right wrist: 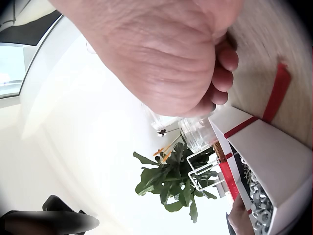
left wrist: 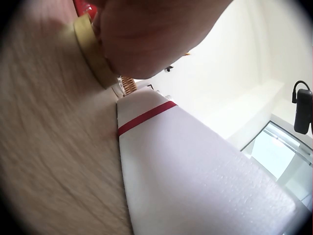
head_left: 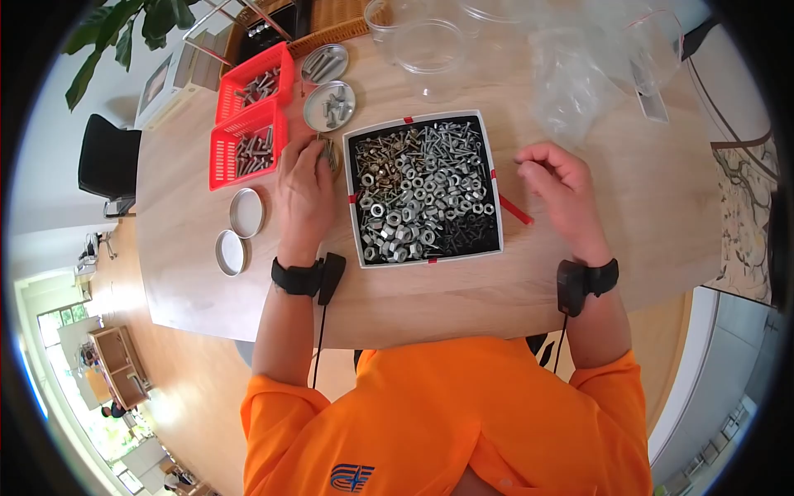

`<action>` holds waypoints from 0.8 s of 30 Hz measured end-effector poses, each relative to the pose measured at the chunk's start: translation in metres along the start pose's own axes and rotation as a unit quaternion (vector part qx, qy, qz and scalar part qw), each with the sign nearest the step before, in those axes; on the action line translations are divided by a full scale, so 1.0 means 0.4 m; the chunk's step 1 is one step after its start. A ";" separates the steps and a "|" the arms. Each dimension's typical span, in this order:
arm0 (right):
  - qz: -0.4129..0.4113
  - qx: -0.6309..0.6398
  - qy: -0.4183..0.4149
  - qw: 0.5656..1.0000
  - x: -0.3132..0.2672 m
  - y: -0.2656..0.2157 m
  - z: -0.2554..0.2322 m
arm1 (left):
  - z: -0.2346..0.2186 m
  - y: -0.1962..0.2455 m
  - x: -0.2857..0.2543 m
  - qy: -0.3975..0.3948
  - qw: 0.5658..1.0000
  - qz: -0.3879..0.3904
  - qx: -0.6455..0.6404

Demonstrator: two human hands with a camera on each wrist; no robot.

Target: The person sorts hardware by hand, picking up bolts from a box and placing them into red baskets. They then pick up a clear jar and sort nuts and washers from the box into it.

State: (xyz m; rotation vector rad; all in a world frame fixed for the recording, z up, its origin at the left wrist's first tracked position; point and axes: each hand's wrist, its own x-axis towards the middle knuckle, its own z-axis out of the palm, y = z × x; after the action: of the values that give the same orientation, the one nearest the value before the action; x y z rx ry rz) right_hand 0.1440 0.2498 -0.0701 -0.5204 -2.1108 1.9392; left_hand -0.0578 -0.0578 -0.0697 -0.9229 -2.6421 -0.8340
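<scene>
Head view: a white, square, black-lined box [head_left: 372, 130] is set toward the near edge of the light wood table [head_left: 190, 281], between both hands, likely so it can be reached from either side. Brass-coloured screws [head_left: 385, 153] are heaped toward its far left corner, silver screws [head_left: 451, 140] at the far right, silver hex nuts [head_left: 413, 194] mid-box and near left, black screws [head_left: 467, 236] near right. Left hand [head_left: 304, 194] is held over a round, gold-coloured metal tin [left wrist: 91, 49] just beside the box's left edge; fingers are bent down at it, perhaps to steady it, but whether anything is grasped can't be told. Right hand [head_left: 562, 194] is held apart from the box's right edge, near a flat red strip [head_left: 517, 210]; fingers are curled in, whether around a small item can't be told. Red plastic baskets [head_left: 223, 153] of silver bolts [head_left: 256, 153] are lined up toward the table's far left corner, presumably kept separate from the mix.
</scene>
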 end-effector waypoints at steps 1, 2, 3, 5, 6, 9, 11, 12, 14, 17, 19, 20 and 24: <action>-0.003 0.001 0.001 1.000 0.000 0.001 0.001 | 0.002 -0.002 0.001 0.005 1.000 0.005 0.010; -0.006 0.002 0.002 1.000 0.001 0.001 0.002 | 0.003 -0.002 -0.002 0.011 1.000 0.009 0.020; -0.004 0.002 -0.001 1.000 0.002 0.003 0.002 | 0.004 -0.004 -0.008 0.016 1.000 0.018 0.016; -0.002 0.003 -0.002 1.000 0.005 0.004 0.001 | 0.006 0.000 -0.014 0.027 0.999 0.042 0.009; -0.005 0.004 0.000 1.000 0.006 0.003 0.001 | 0.000 0.011 -0.017 0.032 0.998 0.055 -0.009; -0.013 0.009 0.008 1.000 0.005 0.008 0.007 | -0.044 0.056 -0.059 0.029 0.997 0.055 -0.051; -0.021 0.008 0.017 1.000 0.009 0.014 0.013 | -0.082 0.089 -0.073 0.016 0.998 0.032 -0.059; -0.035 0.005 0.024 0.999 0.013 0.022 0.017 | -0.095 0.107 -0.062 0.011 0.998 0.025 -0.064; -0.061 -0.002 0.037 0.997 0.018 0.041 0.027 | -0.118 0.156 -0.014 -0.009 0.997 0.032 -0.075; -0.068 0.018 0.034 0.997 0.014 0.035 0.032 | -0.112 0.224 0.102 -0.042 0.991 0.095 -0.080; -0.064 0.008 0.028 0.998 0.016 0.036 0.027 | -0.073 0.268 0.190 -0.107 0.991 0.071 -0.038; -0.058 0.003 0.025 0.998 0.012 0.037 0.025 | -0.056 0.282 0.229 -0.141 0.988 0.056 -0.018; -0.072 -0.008 0.031 0.997 -0.001 0.018 0.025 | 0.027 0.262 0.303 -0.161 0.981 0.104 0.045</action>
State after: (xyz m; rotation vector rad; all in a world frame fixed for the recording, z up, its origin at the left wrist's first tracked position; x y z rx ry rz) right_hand 0.1412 0.2408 -0.0781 -0.4117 -2.0658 1.8067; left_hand -0.0864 0.0766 0.0133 -1.3816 -2.7503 -0.5497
